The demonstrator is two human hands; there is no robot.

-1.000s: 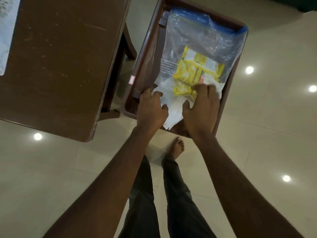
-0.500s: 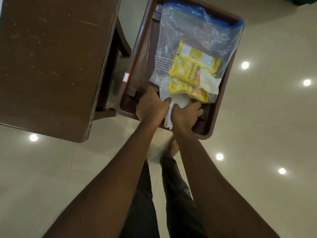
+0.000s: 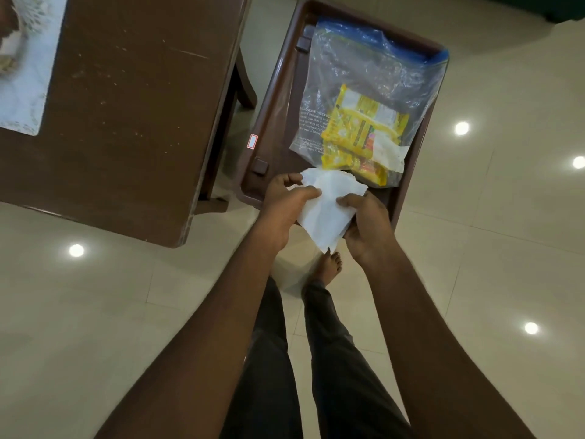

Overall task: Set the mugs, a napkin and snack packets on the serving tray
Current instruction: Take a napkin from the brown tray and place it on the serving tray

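A white napkin point(image 3: 327, 207) is held between both hands over the near edge of a brown plastic chair seat point(image 3: 278, 99). My left hand point(image 3: 286, 204) pinches its left side and my right hand point(image 3: 367, 223) grips its right side. Just beyond the napkin lies a clear zip bag point(image 3: 373, 74) with a blue top, resting on the seat. Yellow snack packets point(image 3: 361, 131) show inside the bag, and one end sticks out of its near opening. No mugs or serving tray are in view.
A dark brown wooden table point(image 3: 126, 106) stands to the left, with a white patterned mat point(image 3: 25, 74) at its far left edge. Glossy cream floor tiles point(image 3: 490, 248) surround the chair. My legs and a bare foot point(image 3: 329, 267) are below the hands.
The napkin has been pulled out from under the bag and lifted toward me. Both hands drew back from the seat and now hold it spread between them.
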